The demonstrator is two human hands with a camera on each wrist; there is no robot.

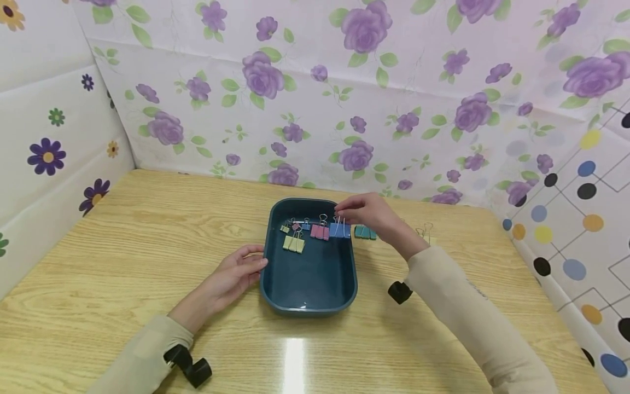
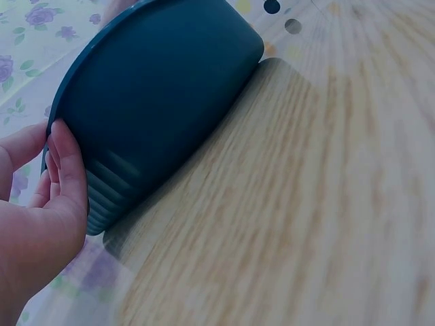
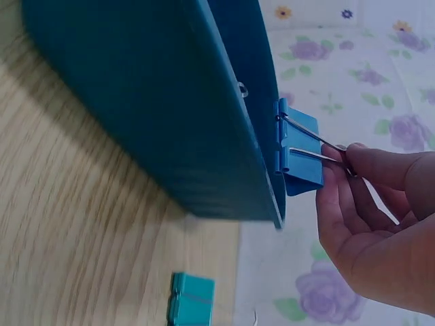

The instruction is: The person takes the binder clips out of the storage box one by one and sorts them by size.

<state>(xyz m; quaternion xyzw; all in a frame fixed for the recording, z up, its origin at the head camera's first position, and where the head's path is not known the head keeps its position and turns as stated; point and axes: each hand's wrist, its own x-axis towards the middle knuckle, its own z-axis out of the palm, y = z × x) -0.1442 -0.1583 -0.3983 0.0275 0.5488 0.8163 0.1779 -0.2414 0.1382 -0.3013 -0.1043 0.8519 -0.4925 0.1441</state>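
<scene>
My right hand (image 1: 370, 214) pinches the wire handles of a blue binder clip (image 3: 302, 146) between thumb and fingers, at the right rim of a dark teal plastic tub (image 1: 310, 287). The clip hangs with its handles up. My left hand (image 1: 237, 275) holds the tub's left side, thumb at the rim and fingers against the outer wall (image 2: 156, 88). Inside the tub, toward the back, are a large pink binder clip (image 1: 320, 232), a large yellow binder clip (image 1: 293, 244) and several small clips (image 1: 306, 224).
Right of the tub, a teal green binder clip (image 1: 365, 232) lies on the wooden table (image 1: 162, 230), partly behind my right hand. Farther right is a pale yellow clip (image 1: 429, 238), close to my right forearm. Flowered cloth (image 1: 295, 109) hangs along the back edge.
</scene>
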